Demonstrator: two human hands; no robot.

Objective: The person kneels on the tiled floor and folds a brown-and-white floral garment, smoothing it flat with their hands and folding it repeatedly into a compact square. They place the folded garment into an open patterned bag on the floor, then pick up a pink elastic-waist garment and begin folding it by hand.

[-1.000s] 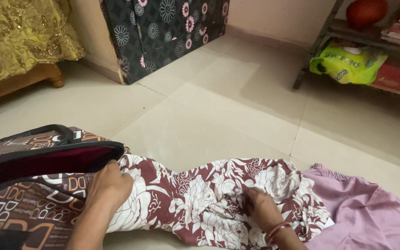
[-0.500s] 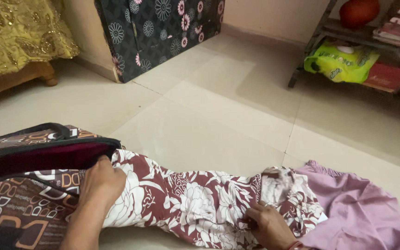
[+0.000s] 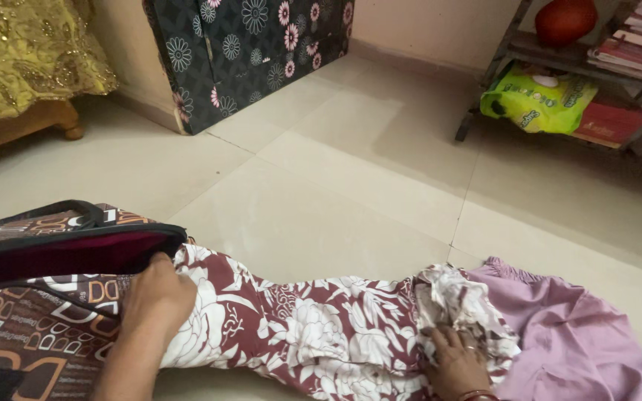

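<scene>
A maroon garment with white flowers (image 3: 313,327) lies stretched across the floor. Its left end rests on a brown patterned bag (image 3: 31,312) with an open, dark-lined mouth. My left hand (image 3: 156,297) presses down on the garment's left end at the bag's opening. My right hand (image 3: 456,358) lies flat, fingers spread, on the bunched right end of the garment. A mauve garment (image 3: 574,334) lies beside that hand, partly under the floral cloth.
A dark cabinet with flower print (image 3: 247,52) stands at the back. A metal shelf (image 3: 596,67) at the right holds a green packet (image 3: 536,100), books and an orange ball. Yellow embroidered cloth (image 3: 24,52) drapes wooden furniture at the left. The floor is pale tile.
My right hand has slid to the right along the floral garment, and the cloth's right end has bunched up there. My left hand stays at the bag's opening.
</scene>
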